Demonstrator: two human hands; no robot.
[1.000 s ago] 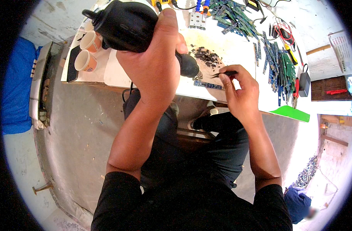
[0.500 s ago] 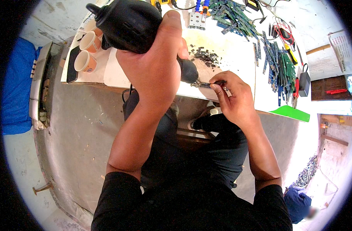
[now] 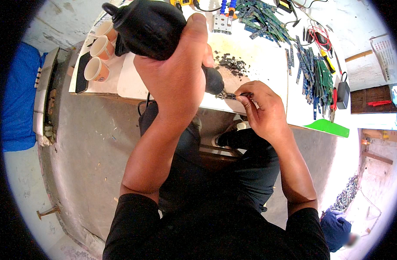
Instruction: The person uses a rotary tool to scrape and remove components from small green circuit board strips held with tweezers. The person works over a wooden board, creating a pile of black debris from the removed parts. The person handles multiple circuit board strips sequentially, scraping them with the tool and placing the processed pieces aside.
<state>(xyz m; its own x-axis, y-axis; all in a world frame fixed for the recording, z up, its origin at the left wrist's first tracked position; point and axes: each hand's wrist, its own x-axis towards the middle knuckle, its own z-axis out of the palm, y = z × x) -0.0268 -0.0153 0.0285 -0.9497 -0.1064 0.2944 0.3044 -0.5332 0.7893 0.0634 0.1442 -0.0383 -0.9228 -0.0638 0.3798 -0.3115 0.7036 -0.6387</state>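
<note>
Head view shows the left hand (image 3: 176,73) wrapped tight around a big black power tool (image 3: 148,28), with the thumb lying along its top. Its thin tip points right, toward the right hand (image 3: 261,110). That hand is pinched shut on a tiny dark part (image 3: 233,95) — right at the tool's tip, over the near edge of the white table (image 3: 267,69). Three paper cups (image 3: 98,54) sit at the table's left end — well apart from both hands.
</note>
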